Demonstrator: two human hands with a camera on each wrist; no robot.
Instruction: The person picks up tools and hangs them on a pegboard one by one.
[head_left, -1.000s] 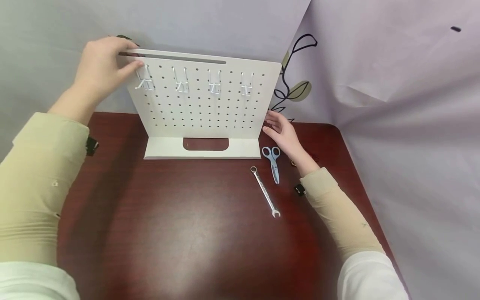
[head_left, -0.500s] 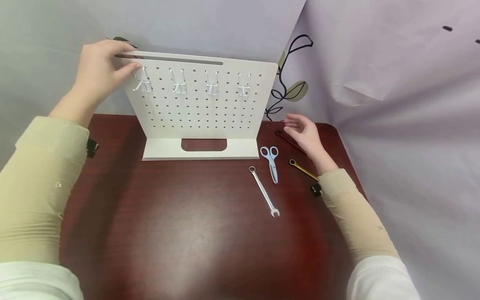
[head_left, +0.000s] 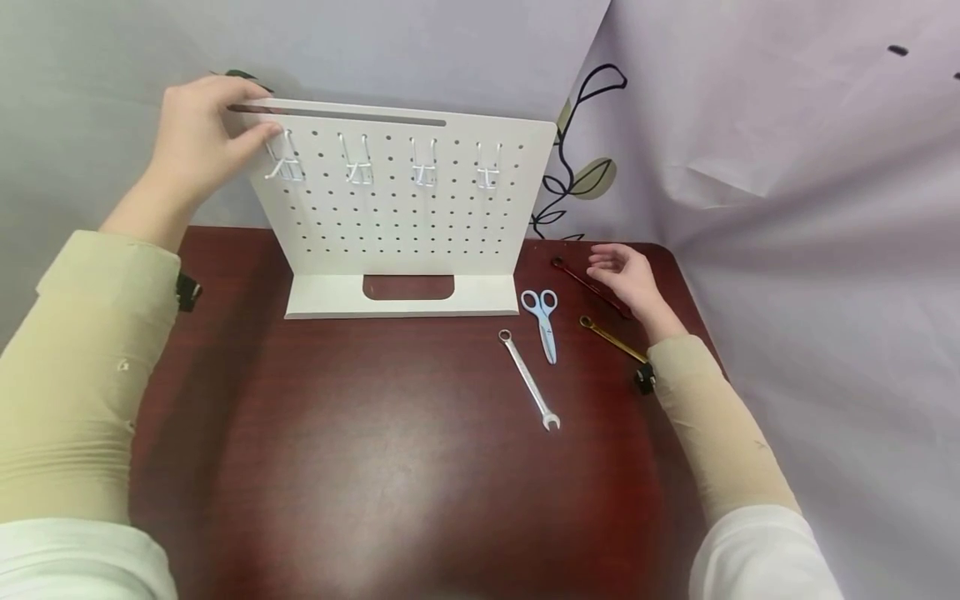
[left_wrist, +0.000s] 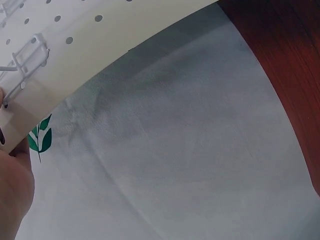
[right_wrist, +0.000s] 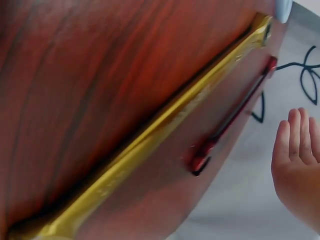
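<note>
1. The red wrench [head_left: 587,286] lay flat near the desk's [head_left: 390,467] far right corner, its long axis running diagonally, ring end toward the far edge and the other end toward the right edge.
2. The gold wrench [head_left: 611,338] lay just nearer the front, roughly parallel, ring end pointing toward the scissors [head_left: 544,321].
3. The silver wrench [head_left: 529,380] lay diagonally, ring end toward the pegboard [head_left: 397,208], open end toward the front edge.
4. The pegboard stood upright near the far edge, carrying four wire hooks [head_left: 423,167] in a row.
5. The red wrench's near end was covered by the right hand [head_left: 626,277] in the head view. The right wrist view showed both wrenches blurred, the gold one cut off at the frame's lower edge. The left wrist view showed only a sliver of the left hand [left_wrist: 12,192].
6. The left hand [head_left: 198,137] gripped the pegboard's top left corner, thumb on the front face, fingers curled over the top edge.
7. The right hand hovered over the red wrench, fingers relaxed and loosely extended, holding nothing; contact with the wrench could not be determined.
</note>
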